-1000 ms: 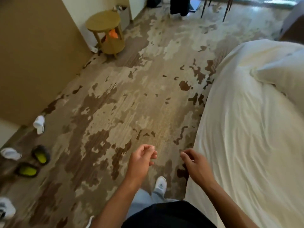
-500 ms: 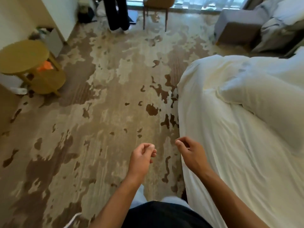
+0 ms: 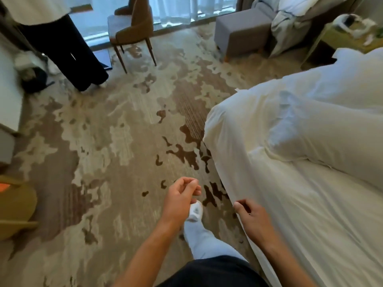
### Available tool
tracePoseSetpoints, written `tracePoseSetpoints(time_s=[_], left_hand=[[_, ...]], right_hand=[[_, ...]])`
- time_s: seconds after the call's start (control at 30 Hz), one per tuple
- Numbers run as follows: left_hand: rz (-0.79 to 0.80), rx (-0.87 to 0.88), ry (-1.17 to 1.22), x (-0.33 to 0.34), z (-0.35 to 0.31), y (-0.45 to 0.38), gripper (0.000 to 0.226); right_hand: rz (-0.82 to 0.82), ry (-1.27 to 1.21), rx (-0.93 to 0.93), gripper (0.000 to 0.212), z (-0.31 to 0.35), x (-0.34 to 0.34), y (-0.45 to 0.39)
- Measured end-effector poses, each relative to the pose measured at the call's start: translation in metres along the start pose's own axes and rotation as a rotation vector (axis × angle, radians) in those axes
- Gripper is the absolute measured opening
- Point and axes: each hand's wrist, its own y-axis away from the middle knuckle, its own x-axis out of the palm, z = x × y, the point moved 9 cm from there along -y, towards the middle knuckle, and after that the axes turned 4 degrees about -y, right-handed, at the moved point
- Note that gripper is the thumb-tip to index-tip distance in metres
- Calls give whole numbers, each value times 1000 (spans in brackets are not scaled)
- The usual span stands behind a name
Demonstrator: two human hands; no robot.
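Observation:
My left hand (image 3: 180,200) hangs over the patterned carpet with its fingers loosely curled and nothing in them. My right hand (image 3: 253,219) is also loosely curled and holds nothing; it hovers right at the near edge of the white bed sheet (image 3: 310,214). A long white pillow (image 3: 323,133) lies across the bed (image 3: 228,129), which fills the right side of the view. My foot in a white slipper (image 3: 195,211) is stepping forward below my left hand.
Another person's dark trouser legs (image 3: 68,52) stand at the far left beside a brown chair (image 3: 132,30). A grey ottoman (image 3: 240,32) sits by the window. A round wooden side table (image 3: 16,206) is at the left edge; a bedside table (image 3: 339,40) is at the far right.
The view has swung right and up as I walk along the bed: the side table slid to the left edge, and the chair, ottoman and standing person came into view. Both hands stay loosely curled.

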Motion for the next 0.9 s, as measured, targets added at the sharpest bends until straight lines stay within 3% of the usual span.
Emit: tracePoseSetpoints(time_s=[0.2, 0.33, 0.43, 0.67, 0.9], left_hand=[[-102, -84, -22, -82, -44, -155, 18], [-121, -93, -17, -106, -85, -267, 19], [-70, -86, -25, -105, -123, -360, 19], [225, -58, -105, -44, -237, -570, 15], [652, 65, -300, 108, -370, -699, 18]], right_hand=[[118, -40, -135, 17, 170, 46, -180], [74, -62, -271, 16, 283, 45, -292], [35, -62, -272, 15, 331, 40, -372], [-237, -58, -36, 14, 358, -15, -510], [-565, -211, 256, 13, 337, -94, -569]])
